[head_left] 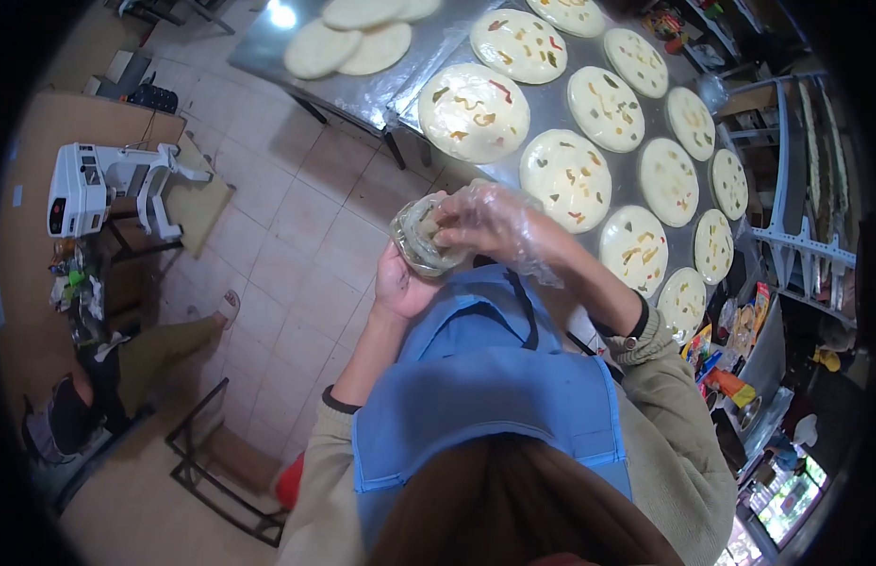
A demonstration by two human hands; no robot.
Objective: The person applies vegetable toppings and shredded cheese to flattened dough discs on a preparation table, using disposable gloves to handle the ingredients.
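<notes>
Small, round container (413, 241), glossy, translucent greenish-grey, with crinkled sides

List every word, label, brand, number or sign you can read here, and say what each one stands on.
No text can be read in this picture.
White machine: dark panel with a red mark, too small to read.
Colourful packets: any printing is too small and blurred to read.
Container in the left hand: no lettering visible.
Blue apron: no lettering visible.
</notes>
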